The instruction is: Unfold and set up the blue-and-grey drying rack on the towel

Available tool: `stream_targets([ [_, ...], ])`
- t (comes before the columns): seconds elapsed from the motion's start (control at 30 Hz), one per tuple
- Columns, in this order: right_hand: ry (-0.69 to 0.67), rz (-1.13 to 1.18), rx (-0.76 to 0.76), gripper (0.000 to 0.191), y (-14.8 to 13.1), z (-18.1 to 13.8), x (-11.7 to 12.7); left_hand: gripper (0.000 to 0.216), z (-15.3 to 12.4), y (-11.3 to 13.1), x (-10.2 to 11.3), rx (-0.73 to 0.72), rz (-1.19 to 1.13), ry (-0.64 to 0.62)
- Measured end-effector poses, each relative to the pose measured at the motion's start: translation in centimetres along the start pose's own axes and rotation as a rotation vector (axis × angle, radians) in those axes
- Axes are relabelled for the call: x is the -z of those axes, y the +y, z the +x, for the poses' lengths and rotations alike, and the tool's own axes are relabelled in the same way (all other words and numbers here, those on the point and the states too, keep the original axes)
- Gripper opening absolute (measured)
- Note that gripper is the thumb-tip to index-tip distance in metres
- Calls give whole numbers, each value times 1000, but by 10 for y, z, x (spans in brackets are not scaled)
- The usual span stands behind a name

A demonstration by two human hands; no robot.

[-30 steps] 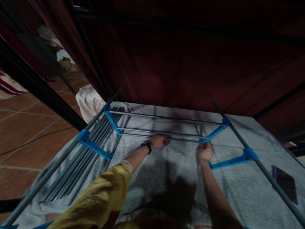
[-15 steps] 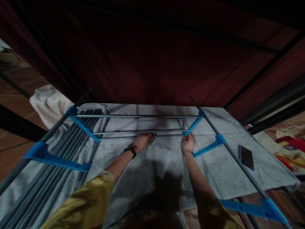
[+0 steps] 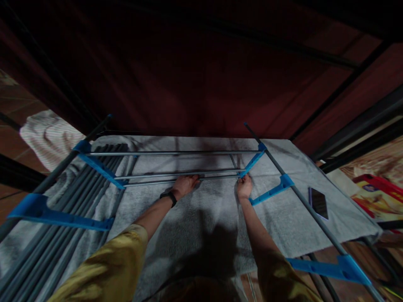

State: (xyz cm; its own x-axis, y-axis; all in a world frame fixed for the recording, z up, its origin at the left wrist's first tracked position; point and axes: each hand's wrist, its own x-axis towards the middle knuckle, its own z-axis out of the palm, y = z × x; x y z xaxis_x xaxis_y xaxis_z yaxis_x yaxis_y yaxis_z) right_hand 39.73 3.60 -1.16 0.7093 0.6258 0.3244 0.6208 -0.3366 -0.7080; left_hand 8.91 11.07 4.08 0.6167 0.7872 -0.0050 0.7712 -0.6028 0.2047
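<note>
A rack frame of grey metal tubes with blue plastic brackets lies over a grey cloth. My left hand [image 3: 185, 186] is closed around the nearest crossbar [image 3: 151, 183], at about its middle. My right hand [image 3: 244, 187] is closed at that bar's right end, by a blue bracket [image 3: 252, 163]; its fingertips are partly hidden there. Two more crossbars, the far one [image 3: 176, 153] and the middle one [image 3: 157, 174], span between the right bracket and the left bracket [image 3: 100, 167]. Nearer me, another right-hand bracket [image 3: 270, 193] and another left-hand bracket [image 3: 59, 214] carry no crossbar between them.
Several loose grey tubes [image 3: 72, 201] lie side by side on the left of the grey cloth [image 3: 201, 235]. A phone [image 3: 318, 203] rests on the right, near a red and yellow package [image 3: 379, 197]. A striped cloth [image 3: 52, 134] is at far left; dark red fabric [image 3: 201, 92] hangs behind.
The view has shifted slightly, so the rack and cloth sit a little further left. Both hands keep their places on the near crossbar and bracket.
</note>
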Motion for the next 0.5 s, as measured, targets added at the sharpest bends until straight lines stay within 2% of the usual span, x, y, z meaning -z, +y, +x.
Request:
stream_targets([
  [0.3,-38,24,-47,36,-2,2,2,40,0,2,3,-7,19,-21],
  [0.5,-21,29,-10,39,6,2,-3,39,-1,3,2,-2,7,-13],
])
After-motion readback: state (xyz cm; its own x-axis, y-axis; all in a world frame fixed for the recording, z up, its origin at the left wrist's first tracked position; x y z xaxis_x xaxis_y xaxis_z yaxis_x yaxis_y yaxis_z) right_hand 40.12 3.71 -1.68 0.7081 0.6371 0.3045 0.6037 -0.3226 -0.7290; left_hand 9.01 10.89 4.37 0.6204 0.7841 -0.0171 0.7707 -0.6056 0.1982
